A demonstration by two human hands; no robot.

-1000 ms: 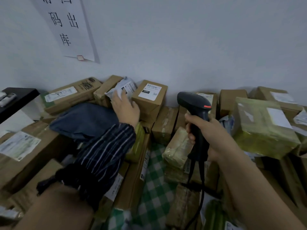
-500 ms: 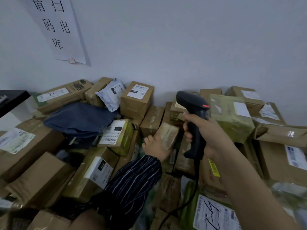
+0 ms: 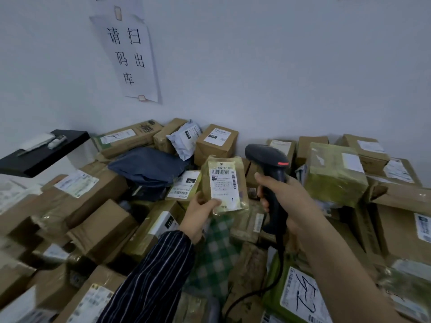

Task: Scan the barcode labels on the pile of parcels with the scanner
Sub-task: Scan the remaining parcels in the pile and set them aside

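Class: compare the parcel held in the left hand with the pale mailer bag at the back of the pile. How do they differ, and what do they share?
The held parcel stands upright in the left hand; the mailer bag lies on the pile. The held parcel is wrapped in yellowish tape; the mailer bag is pale, crumpled plastic. Both carry white labels.

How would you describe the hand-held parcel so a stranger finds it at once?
Below the wall sign, over the pile, the left hand holds a small parcel beside the scanner. Alone it is lifted upright, wrapped in yellowish tape, its white label facing the camera.
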